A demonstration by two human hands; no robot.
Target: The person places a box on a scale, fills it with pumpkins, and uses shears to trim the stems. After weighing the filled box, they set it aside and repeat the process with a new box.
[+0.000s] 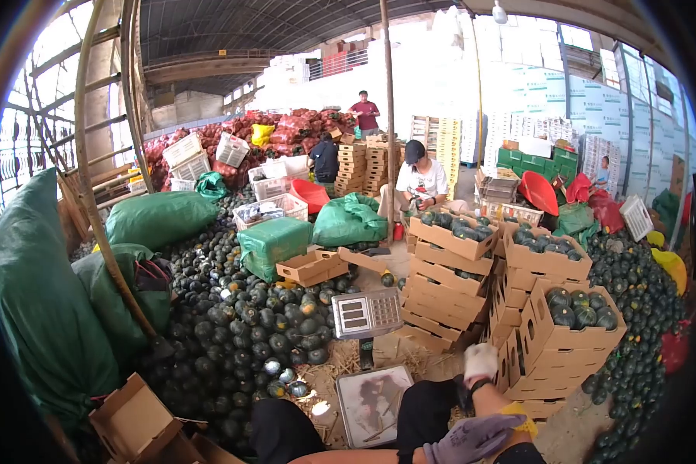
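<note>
My left hand (475,439), in a grey-purple glove, lies across my right forearm with its fingers stretched out. Their tips rest by a yellow cuff-like piece (523,418) at that forearm. My right hand (481,361) wears a white glove, with a dark watch (479,383) behind it. It looks closed and is close to the stacked cardboard boxes; whether anything is in it is hidden. The top box (572,336) on the near stack holds several dark green squashes (585,316). Between my knees stands a scale's metal platform (375,406), its display (368,312) facing me.
Dark green squashes (286,325) cover the floor to the left, and another heap (634,309) lies right. A cardboard box (135,421) sits at lower left. A person (421,182) in a white shirt sits beyond the box stacks. A pole (389,116) rises ahead.
</note>
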